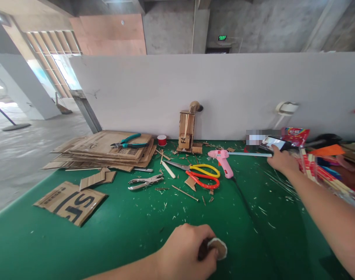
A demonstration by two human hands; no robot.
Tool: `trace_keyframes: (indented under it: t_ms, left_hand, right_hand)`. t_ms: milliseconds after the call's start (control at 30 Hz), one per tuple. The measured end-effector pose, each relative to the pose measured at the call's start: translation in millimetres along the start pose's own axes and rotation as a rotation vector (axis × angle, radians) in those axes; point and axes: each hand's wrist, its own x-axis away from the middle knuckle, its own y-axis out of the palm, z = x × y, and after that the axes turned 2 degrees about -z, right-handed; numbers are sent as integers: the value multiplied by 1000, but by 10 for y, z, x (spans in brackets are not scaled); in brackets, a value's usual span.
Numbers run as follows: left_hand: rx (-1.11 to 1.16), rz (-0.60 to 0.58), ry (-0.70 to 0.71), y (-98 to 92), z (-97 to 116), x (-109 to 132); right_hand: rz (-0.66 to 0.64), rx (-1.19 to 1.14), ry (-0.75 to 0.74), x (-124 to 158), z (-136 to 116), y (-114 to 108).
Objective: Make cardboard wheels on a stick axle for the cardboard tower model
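Observation:
My left hand [190,249], low in the middle, pinches a small round cardboard disc [218,249] with a ragged white edge between thumb and fingers. Far to the right, my right hand [282,160] reaches over the table with a finger stretched out at a phone [274,143]; whether it touches the screen I cannot tell. Just left of that hand ends the long pale glue stick [250,154] in the back of a pink glue gun [223,161]. At the back stands a cardboard model [186,130] with a round top.
Scissors [205,175], a hole punch [145,181] and a white stick [168,169] lie mid-table among scraps. Green pliers [130,141] rest on stacked cardboard [107,149]. A red spool [162,140] and a cut cardboard piece [70,202] are at left. The glue gun's cord [247,202] runs forward.

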Motion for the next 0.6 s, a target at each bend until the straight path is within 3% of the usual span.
trace_keyframes:
  t_ms: [600]
  left_hand:
    - [-22,-1,-8,12,16,9]
  right_hand:
    - [30,-7,-15,52,-1,-50]
